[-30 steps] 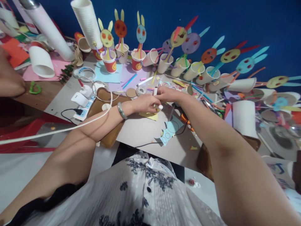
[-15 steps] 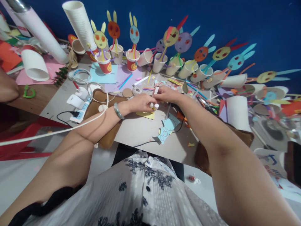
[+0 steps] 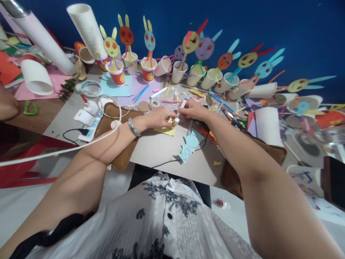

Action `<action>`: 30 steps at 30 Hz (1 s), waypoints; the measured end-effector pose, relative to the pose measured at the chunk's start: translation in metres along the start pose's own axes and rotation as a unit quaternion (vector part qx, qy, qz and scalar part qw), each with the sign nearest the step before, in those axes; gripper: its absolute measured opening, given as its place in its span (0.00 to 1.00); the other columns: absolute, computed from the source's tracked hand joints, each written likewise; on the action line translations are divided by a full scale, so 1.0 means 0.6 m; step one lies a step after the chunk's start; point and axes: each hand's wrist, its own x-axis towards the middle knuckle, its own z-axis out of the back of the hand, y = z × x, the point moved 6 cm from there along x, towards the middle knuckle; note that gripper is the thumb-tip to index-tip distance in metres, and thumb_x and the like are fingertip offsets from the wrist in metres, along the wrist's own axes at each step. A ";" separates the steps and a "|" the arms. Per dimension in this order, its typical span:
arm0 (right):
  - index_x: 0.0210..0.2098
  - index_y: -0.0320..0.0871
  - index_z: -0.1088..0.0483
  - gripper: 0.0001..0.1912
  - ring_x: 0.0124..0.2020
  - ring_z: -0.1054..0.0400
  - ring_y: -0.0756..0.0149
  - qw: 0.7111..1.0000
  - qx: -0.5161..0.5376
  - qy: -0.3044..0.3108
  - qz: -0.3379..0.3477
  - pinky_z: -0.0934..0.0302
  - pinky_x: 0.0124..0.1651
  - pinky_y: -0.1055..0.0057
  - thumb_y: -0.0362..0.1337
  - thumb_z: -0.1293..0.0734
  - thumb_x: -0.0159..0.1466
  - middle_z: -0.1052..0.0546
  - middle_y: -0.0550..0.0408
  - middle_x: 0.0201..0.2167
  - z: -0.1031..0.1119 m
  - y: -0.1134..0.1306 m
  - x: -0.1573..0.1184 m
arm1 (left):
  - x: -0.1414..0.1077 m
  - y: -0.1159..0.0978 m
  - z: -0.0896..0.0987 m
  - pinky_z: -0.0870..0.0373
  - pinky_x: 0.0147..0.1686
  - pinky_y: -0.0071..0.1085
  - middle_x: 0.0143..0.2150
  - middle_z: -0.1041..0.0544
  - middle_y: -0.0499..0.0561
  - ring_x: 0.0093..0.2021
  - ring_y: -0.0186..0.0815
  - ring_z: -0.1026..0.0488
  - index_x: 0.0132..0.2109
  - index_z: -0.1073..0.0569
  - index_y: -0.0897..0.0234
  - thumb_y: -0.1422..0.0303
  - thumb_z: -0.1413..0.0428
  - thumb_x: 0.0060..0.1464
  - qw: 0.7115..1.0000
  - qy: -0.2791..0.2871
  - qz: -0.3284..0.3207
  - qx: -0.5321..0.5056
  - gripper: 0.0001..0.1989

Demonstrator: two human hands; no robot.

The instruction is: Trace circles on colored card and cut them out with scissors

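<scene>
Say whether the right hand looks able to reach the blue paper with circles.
Probably yes: the blue paper lies uncovered between the right hand and the body, though that hand holds a white thing.

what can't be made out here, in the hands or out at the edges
All in the head view:
- White-tipped item in the left hand: body mostly hidden by fingers.
- Small white piece in the right hand: too small to identify.
- Dark object: cut off by the right edge.
- Another person's arm: cut off by the left edge.
</scene>
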 end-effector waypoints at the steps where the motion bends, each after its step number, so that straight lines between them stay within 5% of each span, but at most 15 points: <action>1: 0.24 0.45 0.33 0.13 0.16 0.42 0.72 1.000 0.004 -0.010 -0.004 0.45 0.19 0.73 0.45 0.29 0.57 0.30 0.59 0.15 0.001 0.000 -0.003 | 0.000 0.001 0.000 0.45 0.31 0.30 0.27 0.24 0.48 0.28 0.33 0.34 0.43 0.18 0.62 0.64 0.39 0.53 1.000 -0.001 0.001 0.001 0.11; 8: 0.24 0.45 0.34 0.11 0.18 0.41 0.71 1.000 0.022 -0.021 0.001 0.47 0.21 0.72 0.42 0.29 0.54 0.30 0.59 0.16 0.008 0.007 -0.030 | 0.000 0.000 0.000 0.43 0.31 0.30 0.28 0.25 0.48 0.29 0.33 0.32 0.41 0.19 0.63 0.66 0.40 0.53 1.000 -0.003 -0.008 0.001 0.09; 14: 0.28 0.48 0.37 0.14 0.21 0.36 0.64 0.974 0.129 -0.186 0.008 0.46 0.21 0.69 0.46 0.29 0.54 0.38 0.61 0.17 0.061 -0.003 -0.067 | 0.001 0.004 0.006 0.44 0.30 0.29 0.25 0.31 0.45 0.27 0.31 0.37 0.39 0.22 0.64 0.67 0.39 0.50 0.998 -0.016 -0.007 -0.056 0.08; 18: 0.27 0.50 0.39 0.14 0.20 0.39 0.65 0.942 0.168 -0.285 0.055 0.46 0.21 0.68 0.48 0.30 0.56 0.41 0.61 0.16 0.073 0.008 -0.106 | 0.001 0.020 0.027 0.46 0.28 0.28 0.23 0.40 0.41 0.25 0.28 0.44 0.35 0.29 0.63 0.64 0.40 0.51 0.984 -0.108 0.021 -0.139 0.08; 21: 0.31 0.50 0.35 0.14 0.18 0.43 0.67 0.922 0.183 -0.336 0.051 0.48 0.20 0.68 0.50 0.30 0.57 0.35 0.60 0.17 0.062 0.013 -0.135 | 0.000 0.028 0.040 0.43 0.28 0.27 0.26 0.37 0.42 0.26 0.28 0.42 0.35 0.33 0.62 0.65 0.41 0.52 0.971 -0.167 0.031 -0.170 0.09; 26: 0.49 0.50 0.29 0.19 0.17 0.35 0.67 0.940 0.123 -0.314 0.062 0.40 0.22 0.67 0.54 0.32 0.65 0.21 0.55 0.26 0.017 0.015 -0.152 | -0.008 0.041 0.058 0.36 0.31 0.27 0.35 0.27 0.48 0.30 0.29 0.33 0.40 0.33 0.63 0.68 0.42 0.52 0.960 -0.242 0.067 -0.127 0.09; 30: 0.50 0.47 0.27 0.15 0.22 0.27 0.64 0.956 0.016 -0.269 0.118 0.33 0.28 0.66 0.48 0.36 0.70 0.19 0.54 0.29 -0.019 0.018 -0.154 | -0.017 0.051 0.069 0.34 0.32 0.27 0.36 0.24 0.48 0.31 0.30 0.30 0.42 0.31 0.64 0.70 0.42 0.52 0.950 -0.283 0.088 -0.099 0.09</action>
